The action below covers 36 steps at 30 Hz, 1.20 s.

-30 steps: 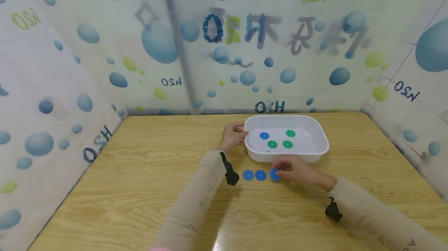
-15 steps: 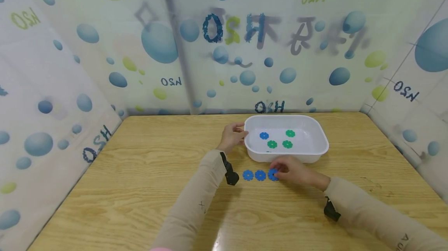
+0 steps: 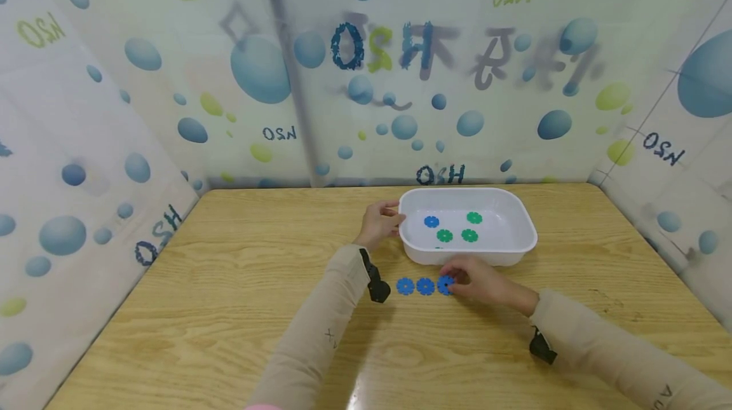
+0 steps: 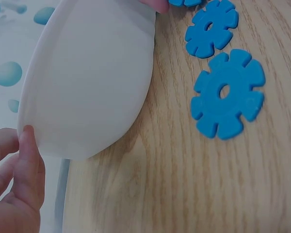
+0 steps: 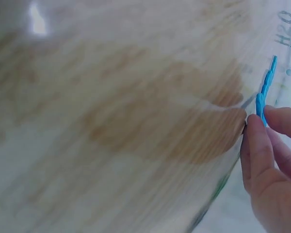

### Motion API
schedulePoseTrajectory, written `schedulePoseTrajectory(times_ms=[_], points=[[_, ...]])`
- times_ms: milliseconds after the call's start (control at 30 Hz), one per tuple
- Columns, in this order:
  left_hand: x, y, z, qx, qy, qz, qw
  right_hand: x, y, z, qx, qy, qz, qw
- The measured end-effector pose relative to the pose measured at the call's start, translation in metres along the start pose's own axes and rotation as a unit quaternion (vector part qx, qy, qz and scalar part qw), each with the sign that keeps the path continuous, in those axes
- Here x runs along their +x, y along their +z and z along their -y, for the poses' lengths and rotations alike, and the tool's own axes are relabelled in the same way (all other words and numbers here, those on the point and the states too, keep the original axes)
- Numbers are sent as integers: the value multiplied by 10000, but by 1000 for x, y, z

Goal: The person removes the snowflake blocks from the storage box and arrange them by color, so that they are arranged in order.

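My left hand grips the left rim of a white plastic basin; in the left wrist view its thumb lies on the basin's outer wall. In front of the basin, flat on the table, are two blue notched flower-shaped discs, the left disc and the middle disc. To their right, my right hand holds a third blue disc between thumb and fingers, at table level. That disc's right side is hidden by the fingers. The right wrist view shows the discs edge-on beyond my fingertips.
Inside the basin lie one blue disc and several green discs, one mostly hidden by the front wall. A wooden table spreads around. Patterned curtains stand along its back and sides.
My right hand has shifted slightly left with the third blue disc, bringing it closer to the middle disc. The left hand and the basin stay nearly still.
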State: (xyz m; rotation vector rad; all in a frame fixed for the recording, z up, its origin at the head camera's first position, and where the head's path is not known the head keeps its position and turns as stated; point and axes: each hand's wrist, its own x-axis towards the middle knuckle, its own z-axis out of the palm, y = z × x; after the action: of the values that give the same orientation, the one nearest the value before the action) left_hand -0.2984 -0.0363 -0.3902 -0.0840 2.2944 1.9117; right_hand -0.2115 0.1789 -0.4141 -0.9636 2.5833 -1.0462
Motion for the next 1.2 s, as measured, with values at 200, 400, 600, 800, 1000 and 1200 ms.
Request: schedulePoseTrajectory(times_ms=[200,400,600,800,1000,1200], points=[[-1,0,-1,-1,-44,-15,10000,-2,1,2,-102,81,-71,9999],[-2,0,-2,-35,-62,6,10000,-4,3,3,-303,42,-229,9993],[-3,0,-3,-70,-26,1,10000,-4,4,4,-354,16,-338,9988],[-1,0,-2,-50,17,-4,10000,-4,5,5,-392,60,-361,9986],[-2,0,-2,30,-8,-14,10000,-4,3,8,-328,151,-375,9986],[-2,-1,-3,9,-62,-8,10000,-8,-6,14,-64,16,-388,9992]])
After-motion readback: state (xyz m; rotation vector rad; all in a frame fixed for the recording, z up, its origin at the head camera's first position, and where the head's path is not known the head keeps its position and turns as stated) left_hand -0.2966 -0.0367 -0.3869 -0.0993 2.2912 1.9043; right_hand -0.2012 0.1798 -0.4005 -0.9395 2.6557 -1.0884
